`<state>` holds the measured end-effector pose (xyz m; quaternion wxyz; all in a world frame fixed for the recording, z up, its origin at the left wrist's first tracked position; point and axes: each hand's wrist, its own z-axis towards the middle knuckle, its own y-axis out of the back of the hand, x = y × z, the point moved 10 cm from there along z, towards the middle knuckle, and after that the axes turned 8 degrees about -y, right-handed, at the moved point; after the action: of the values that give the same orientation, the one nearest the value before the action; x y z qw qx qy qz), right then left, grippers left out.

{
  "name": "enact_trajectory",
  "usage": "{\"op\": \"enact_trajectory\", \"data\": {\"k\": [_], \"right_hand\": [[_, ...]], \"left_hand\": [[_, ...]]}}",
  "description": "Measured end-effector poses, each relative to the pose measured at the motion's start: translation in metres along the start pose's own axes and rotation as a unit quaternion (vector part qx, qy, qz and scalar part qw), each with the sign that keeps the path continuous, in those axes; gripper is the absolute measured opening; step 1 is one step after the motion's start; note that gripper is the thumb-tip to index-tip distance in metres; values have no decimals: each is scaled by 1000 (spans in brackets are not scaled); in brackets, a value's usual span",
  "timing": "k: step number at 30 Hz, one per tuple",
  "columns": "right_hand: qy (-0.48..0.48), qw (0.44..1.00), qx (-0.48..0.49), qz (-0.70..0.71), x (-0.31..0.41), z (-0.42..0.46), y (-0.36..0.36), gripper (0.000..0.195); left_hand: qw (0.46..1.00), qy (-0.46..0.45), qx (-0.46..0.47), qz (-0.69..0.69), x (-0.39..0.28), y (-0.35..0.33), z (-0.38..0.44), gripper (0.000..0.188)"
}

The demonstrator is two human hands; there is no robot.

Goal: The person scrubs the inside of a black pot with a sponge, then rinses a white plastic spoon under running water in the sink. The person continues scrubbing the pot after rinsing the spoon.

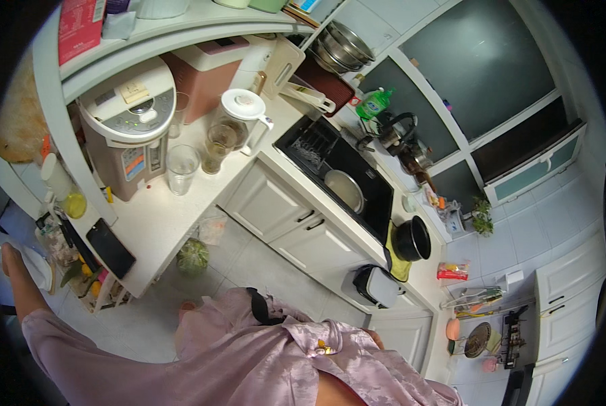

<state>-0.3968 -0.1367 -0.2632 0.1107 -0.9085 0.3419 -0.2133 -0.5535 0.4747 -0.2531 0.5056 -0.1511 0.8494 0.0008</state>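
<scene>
My left hand (11, 260) is stretched out at the far left, next to something white like a cloth (36, 266). Its fingers are too unclear to tell whether they hold anything. Only a sliver of my right hand (374, 338) shows beside the pink satin robe (242, 350). On the counter corner nearest my left arm lies a dark smartphone (111, 248). Behind it stand a clear drinking glass (182, 170), a tumbler with dark contents (217, 149), a white-lidded pitcher (243, 109) and an electric hot water dispenser (130, 127).
A rack of produce (97, 289) stands below the counter's end. A bagged green vegetable (192, 256) lies on the tiled floor (247, 264). Across are a black cooktop (371, 203) with a pan (343, 190), a black pot (413, 238) and a lidded bin (376, 286) on the cabinet front.
</scene>
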Motion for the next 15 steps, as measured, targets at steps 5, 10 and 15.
{"op": "enact_trajectory", "data": {"k": [5, 10, 15], "right_hand": [[-52, 992, -86, -71, -5, 16, -29, 12], [-18, 987, -155, -41, 22, -11, 7, 11], [-32, 979, -113, -165, -59, -68, -78, 13]], "left_hand": [[993, 48, -97, -37, 41, 71, -19, 19], [980, 82, -158, -89, 74, 115, -39, 18], [962, 108, -221, -119, 106, 163, -60, 18]]}}
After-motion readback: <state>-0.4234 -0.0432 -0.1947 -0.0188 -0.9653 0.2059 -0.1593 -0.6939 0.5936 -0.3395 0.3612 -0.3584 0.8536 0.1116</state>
